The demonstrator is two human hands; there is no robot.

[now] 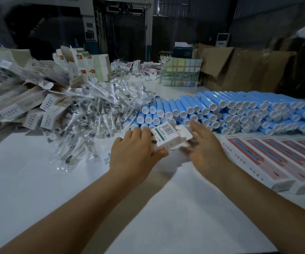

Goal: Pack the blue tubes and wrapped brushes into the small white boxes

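- Gripping a small white box [163, 137] near the middle of the white table [38, 180], the left hand [135, 153] has its fingers curled over the top and its thumb under the near edge.
- The box's barcode label faces up and its end flap [183, 133] stands open toward the right.
- The right hand [205, 143] sits just beside that open end, blurred, fingers loosely spread; whether it holds anything cannot be told.
- Blue tubes [230, 110] with white caps lie stacked in rows just behind the hands, running out to the right edge.
- Wrapped brushes [96, 110] in clear film are heaped left of the tubes.
- Flat and folded empty cartons [28, 99] pile up along the left edge.
- Packed boxes with red fronts [269, 160] lie side by side at the right.
- Brown cardboard cartons [239, 68] stand beyond the far right corner.
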